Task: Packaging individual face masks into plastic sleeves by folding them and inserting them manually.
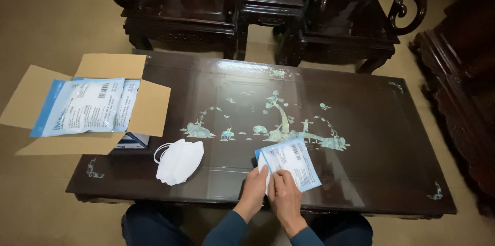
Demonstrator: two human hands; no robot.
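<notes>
Both the left hand (253, 190) and right hand (283, 195) pinch the near end of a mask packet (290, 163), its long axis angling away rightward over the surface (361, 122).

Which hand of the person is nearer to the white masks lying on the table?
Left. The left hand holds the small packet, to the right of the white masks. The right hand holds the same packet, farther right of the masks.

Dark teal long sleeves, navy trousers.
</notes>
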